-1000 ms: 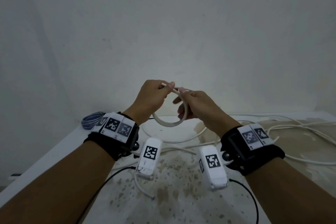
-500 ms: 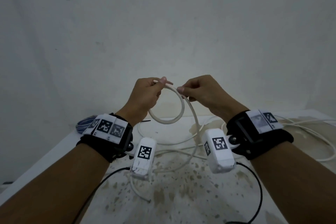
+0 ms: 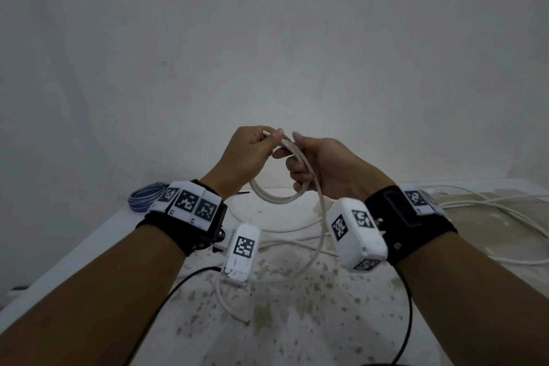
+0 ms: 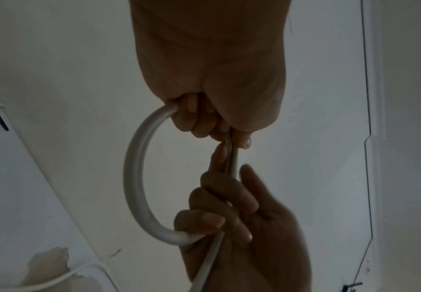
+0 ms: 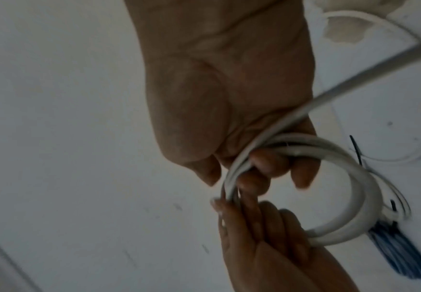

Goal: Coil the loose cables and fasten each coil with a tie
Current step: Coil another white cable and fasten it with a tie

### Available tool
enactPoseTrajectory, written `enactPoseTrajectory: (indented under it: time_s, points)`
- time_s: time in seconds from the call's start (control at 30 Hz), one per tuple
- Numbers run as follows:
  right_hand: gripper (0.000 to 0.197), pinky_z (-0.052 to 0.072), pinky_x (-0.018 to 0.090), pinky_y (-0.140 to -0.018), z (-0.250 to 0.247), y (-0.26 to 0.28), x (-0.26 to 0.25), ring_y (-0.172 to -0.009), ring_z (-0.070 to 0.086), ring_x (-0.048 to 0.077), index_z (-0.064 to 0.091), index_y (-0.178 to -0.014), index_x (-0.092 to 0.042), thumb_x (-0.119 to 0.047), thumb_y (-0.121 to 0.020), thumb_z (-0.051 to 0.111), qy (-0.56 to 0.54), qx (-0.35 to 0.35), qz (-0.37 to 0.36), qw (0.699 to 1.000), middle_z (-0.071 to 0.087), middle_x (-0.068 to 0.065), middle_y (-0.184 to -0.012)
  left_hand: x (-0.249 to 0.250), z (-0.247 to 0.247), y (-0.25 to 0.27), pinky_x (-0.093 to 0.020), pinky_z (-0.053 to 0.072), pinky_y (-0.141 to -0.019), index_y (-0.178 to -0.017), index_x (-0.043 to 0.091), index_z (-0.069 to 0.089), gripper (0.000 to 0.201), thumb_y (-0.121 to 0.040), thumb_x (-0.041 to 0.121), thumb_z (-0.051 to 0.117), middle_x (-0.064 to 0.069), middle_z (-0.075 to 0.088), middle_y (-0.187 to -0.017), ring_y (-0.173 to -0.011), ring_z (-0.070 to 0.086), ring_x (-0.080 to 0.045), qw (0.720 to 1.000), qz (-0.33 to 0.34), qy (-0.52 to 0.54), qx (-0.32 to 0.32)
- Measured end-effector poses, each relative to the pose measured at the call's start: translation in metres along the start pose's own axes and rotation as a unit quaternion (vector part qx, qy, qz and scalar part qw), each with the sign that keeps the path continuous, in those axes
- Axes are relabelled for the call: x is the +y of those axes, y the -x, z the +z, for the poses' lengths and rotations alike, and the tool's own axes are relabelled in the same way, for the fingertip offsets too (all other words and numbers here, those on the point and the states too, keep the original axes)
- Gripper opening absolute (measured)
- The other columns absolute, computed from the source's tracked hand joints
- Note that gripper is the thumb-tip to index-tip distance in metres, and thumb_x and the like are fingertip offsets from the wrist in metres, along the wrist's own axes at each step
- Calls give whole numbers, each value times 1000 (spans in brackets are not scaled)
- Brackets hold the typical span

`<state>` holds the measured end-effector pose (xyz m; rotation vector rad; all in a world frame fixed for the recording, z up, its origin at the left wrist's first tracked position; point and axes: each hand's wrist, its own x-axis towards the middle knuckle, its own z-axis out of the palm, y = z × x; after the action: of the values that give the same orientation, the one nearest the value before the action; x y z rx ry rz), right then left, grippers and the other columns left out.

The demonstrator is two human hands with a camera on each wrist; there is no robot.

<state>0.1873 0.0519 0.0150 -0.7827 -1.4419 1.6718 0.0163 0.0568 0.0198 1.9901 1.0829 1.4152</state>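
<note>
A white cable (image 3: 276, 199) is held in the air as a small coil of a few loops above the table. My left hand (image 3: 271, 140) pinches the top of the coil between thumb and fingers (image 4: 194, 118). My right hand (image 3: 294, 154) curls its fingers (image 4: 229, 197) round the coil's right side and holds another strand against it. In the right wrist view the coil (image 5: 354, 187) hangs between both hands. The cable's loose tail (image 3: 320, 235) drops from my right hand to the table. A black tie (image 5: 356, 150) lies on the table beyond the coil.
A coiled blue cable (image 3: 142, 196) lies at the table's back left corner. More loose white cable (image 3: 490, 208) sprawls over the right side of the stained white table (image 3: 297, 321). A plain wall stands close behind. Black wrist-camera leads (image 3: 407, 321) trail over the front.
My right hand has swung back left to meet my left hand and laid another strand onto the coil. The left hand has kept its pinch.
</note>
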Motion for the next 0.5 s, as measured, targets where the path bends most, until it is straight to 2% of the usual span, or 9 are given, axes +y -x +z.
enactPoseTrajectory:
  time_s: [0.07, 0.13, 0.2, 0.27, 0.3, 0.33, 0.37, 0.43, 0.5]
  points:
    - [37, 32, 26, -50, 7, -4, 1, -46, 24, 12, 55, -82, -12, -39, -103, 42, 63, 49, -28, 996, 32, -4, -54, -3, 2, -2, -19, 28, -46, -82, 8, 71, 34, -101, 25, 49, 13, 38, -46, -43, 32, -4, 1000, -12, -7, 8]
    - [37, 24, 23, -44, 10, -8, 5, -45, 20, 11, 46, -73, -17, -38, -103, 43, 64, 72, -44, 994, 27, -6, -52, -5, 5, -3, -22, 29, -47, -78, 17, 71, 34, -101, 28, 49, 12, 41, -48, -45, 34, -6, 999, -32, -10, 22]
    - [39, 20, 21, -38, 9, -10, 10, -43, 18, 10, 43, -69, -18, -36, -104, 43, 46, 93, -49, 993, 26, -6, -52, -5, 8, -2, -24, 34, -49, -81, 16, 71, 33, -101, 31, 48, 9, 47, -54, -48, 40, -8, 998, -51, -26, 28]
    - [40, 18, 20, -36, 9, -12, 15, -41, 18, 10, 43, -68, -18, -35, -104, 42, 15, 128, -55, 990, 26, -5, -51, -4, 10, -1, -29, 45, -58, -96, 11, 68, 29, -101, 30, 47, 1, 58, -71, -60, 53, -12, 996, -77, -31, 30]
    - [40, 17, 20, -36, 8, -13, 17, -40, 18, 10, 43, -68, -17, -34, -104, 42, -10, 152, -62, 986, 26, -5, -51, -4, 11, -1, -30, 48, -67, -107, 11, 63, 27, -100, 32, 47, -2, 61, -85, -72, 58, -14, 994, -94, -49, 42]
    - [39, 16, 20, -36, 7, -14, 19, -39, 17, 10, 43, -69, -17, -34, -104, 42, -39, 177, -73, 981, 26, -4, -50, -5, 10, 0, -30, 47, -76, -116, 14, 57, 28, -99, 34, 48, -2, 61, -96, -83, 59, -15, 989, -105, -86, 63]
    - [40, 15, 19, -36, 5, -15, 20, -39, 17, 9, 43, -69, -17, -34, -105, 41, -68, 200, -85, 974, 26, -4, -49, -5, 9, 3, -30, 44, -80, -116, 15, 54, 27, -98, 36, 49, -1, 59, -99, -89, 57, -16, 981, -106, -134, 92]
    - [41, 14, 19, -36, -1, -18, 20, -37, 16, 9, 41, -68, -18, -35, -105, 38, -124, 240, -111, 957, 25, -5, -47, 1, 8, 14, -31, 41, -72, -86, 14, 55, 26, -98, 36, 49, 0, 57, -81, -77, 54, -18, 969, -86, -185, 137]
    - [42, 14, 20, -36, -5, -20, 17, -37, 15, 10, 40, -67, -18, -35, -106, 37, -173, 271, -139, 937, 26, -6, -45, 7, 15, 28, -29, 38, -61, -61, 12, 50, 47, -99, 40, 47, -1, 52, -61, -59, 49, -19, 975, -108, -182, 63]
